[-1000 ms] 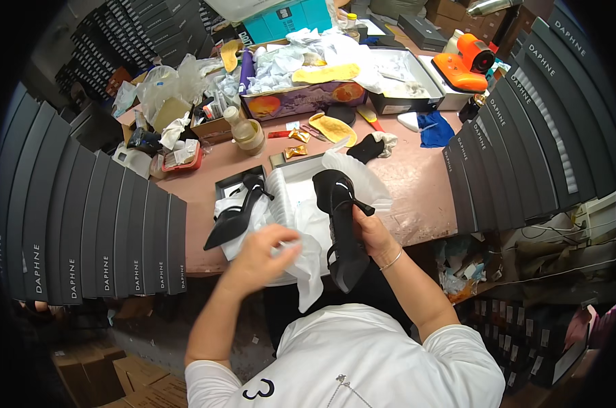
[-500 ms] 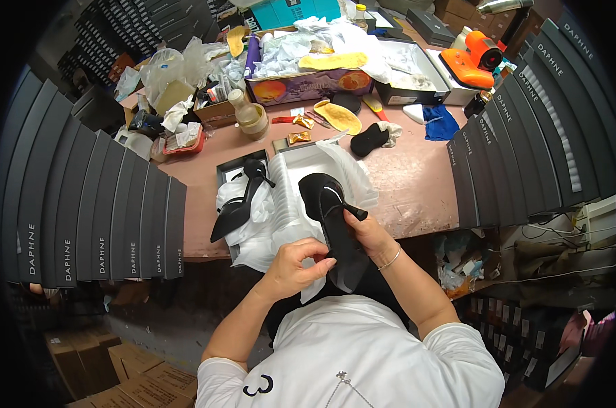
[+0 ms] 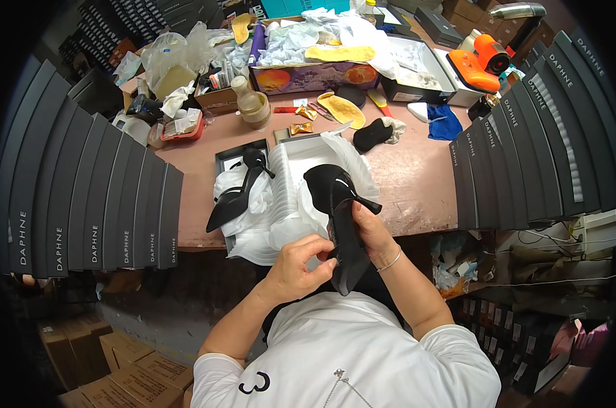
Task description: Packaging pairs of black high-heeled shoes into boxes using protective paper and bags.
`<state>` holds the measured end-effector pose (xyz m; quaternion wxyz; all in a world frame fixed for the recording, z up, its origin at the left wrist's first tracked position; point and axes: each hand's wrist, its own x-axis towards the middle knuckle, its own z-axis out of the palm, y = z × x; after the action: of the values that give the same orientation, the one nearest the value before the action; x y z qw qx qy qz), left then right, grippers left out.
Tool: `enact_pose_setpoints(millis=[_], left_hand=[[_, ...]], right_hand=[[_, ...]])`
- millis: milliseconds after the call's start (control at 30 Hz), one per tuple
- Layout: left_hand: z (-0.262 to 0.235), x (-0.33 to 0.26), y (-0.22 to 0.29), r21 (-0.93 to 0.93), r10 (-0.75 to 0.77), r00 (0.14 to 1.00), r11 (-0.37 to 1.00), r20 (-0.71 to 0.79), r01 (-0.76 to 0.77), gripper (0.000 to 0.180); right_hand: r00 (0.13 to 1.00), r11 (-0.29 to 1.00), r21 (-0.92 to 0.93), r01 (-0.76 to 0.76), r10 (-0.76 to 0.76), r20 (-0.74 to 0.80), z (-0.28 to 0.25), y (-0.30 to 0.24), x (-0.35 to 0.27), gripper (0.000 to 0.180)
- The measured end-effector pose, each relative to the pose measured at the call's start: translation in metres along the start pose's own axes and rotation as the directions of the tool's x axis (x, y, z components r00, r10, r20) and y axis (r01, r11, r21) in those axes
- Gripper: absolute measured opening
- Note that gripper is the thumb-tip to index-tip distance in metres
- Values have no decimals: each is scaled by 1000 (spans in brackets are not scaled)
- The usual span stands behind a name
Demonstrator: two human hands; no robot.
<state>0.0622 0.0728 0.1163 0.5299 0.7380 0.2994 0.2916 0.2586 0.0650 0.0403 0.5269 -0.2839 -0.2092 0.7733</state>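
A black high-heeled shoe is held sole-up over the table's near edge, toe pointing toward the person, thin heel sticking out to the right.

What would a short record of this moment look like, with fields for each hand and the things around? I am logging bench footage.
left hand: fingertips on the sole of the black high-heeled shoe
right hand: grips that shoe from behind, near the heel
second shoe: lies on white wrapping paper in an open box
table: brown, cluttered at the far side
sides: rows of dark boxes
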Motion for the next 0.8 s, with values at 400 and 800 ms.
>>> enact_pose_setpoints(millis=[400,800], left_hand=[[6,-3,-7,-5,-43,998,999,-40,43,12],[15,-8,-15,-176,-81,995,982,-66,68,15]], right_hand=[[999,994,-106,38,-39,-3,3,-4,-4,37],[997,996,-85,41,-47,-68,-6,8,-1,50]])
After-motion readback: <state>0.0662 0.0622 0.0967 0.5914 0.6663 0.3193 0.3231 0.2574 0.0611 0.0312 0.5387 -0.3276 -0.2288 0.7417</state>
